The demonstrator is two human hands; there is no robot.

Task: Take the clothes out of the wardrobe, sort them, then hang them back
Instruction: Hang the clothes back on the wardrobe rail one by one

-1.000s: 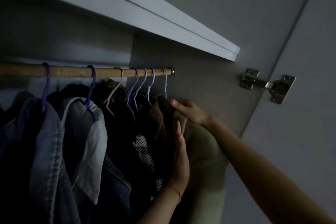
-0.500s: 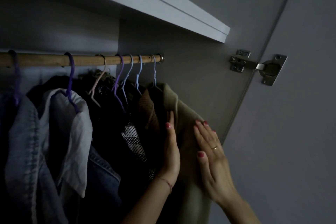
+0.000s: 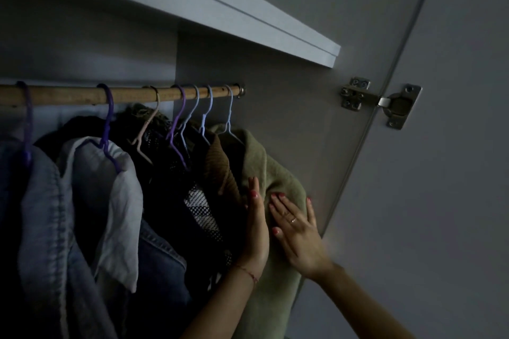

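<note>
Both hands lie flat with straight fingers, neither grip closed, the left hand (image 3: 257, 231) edge-on beside and the right hand (image 3: 298, 237) on the olive-green garment (image 3: 278, 173) hanging last on the wooden rail (image 3: 68, 95).

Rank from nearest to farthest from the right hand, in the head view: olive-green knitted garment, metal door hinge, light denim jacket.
From the right hand:
1. Olive-green knitted garment, under its fingers.
2. Metal door hinge, up and right.
3. Light denim jacket, far left.
</note>
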